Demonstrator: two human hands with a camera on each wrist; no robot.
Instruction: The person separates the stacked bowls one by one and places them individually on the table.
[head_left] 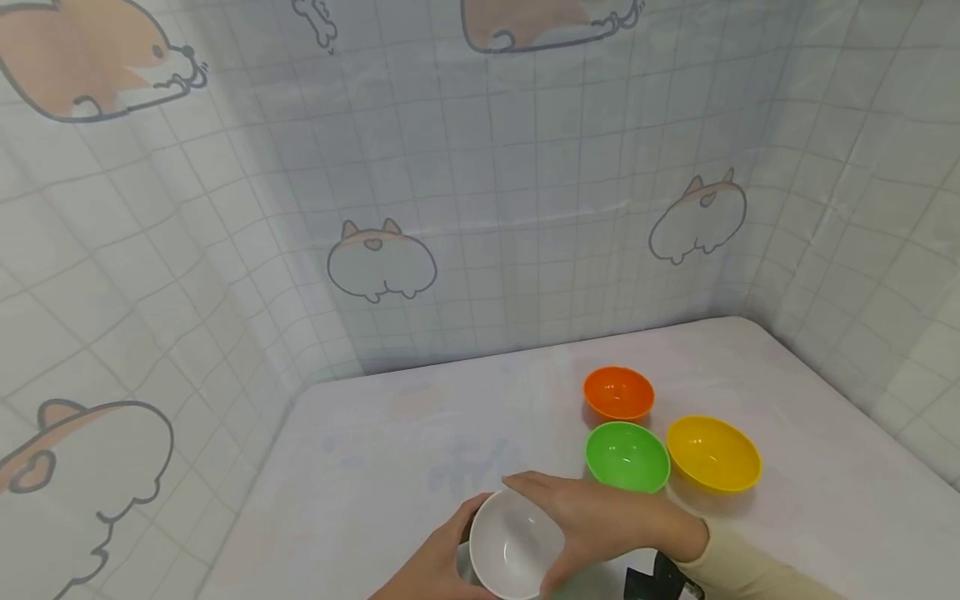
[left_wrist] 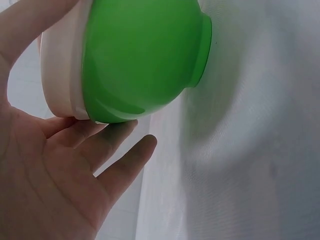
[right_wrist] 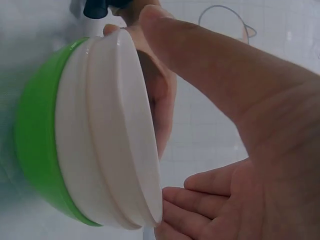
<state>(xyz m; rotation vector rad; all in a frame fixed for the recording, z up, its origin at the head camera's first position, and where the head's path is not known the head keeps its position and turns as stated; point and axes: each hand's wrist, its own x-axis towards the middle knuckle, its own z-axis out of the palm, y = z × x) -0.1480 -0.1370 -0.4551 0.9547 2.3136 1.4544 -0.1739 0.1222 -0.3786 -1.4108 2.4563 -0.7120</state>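
Note:
My left hand [head_left: 442, 558] grips a stack of nested bowls from the left, thumb on one side and fingers on the other. A white bowl [head_left: 513, 542] is uppermost. The right wrist view shows more than one white rim above the outer green bowl [right_wrist: 37, 135]. In the left wrist view the stack is tilted, and the green base [left_wrist: 202, 52] faces the tabletop. My right hand [head_left: 603, 517] spreads over the right side of the rim, thumb and fingers wide apart. Its fingertips [right_wrist: 172, 200] are at the rim; whether they touch it I cannot tell.
To the right on the white table [head_left: 375, 450] stand an orange bowl [head_left: 618, 393], a second green bowl [head_left: 627, 457] and a yellow bowl [head_left: 714, 454], close together. A grid-patterned cloth [head_left: 525, 208] with dog drawings hangs behind and at both sides. A black device [head_left: 652, 579] sits by the right wrist.

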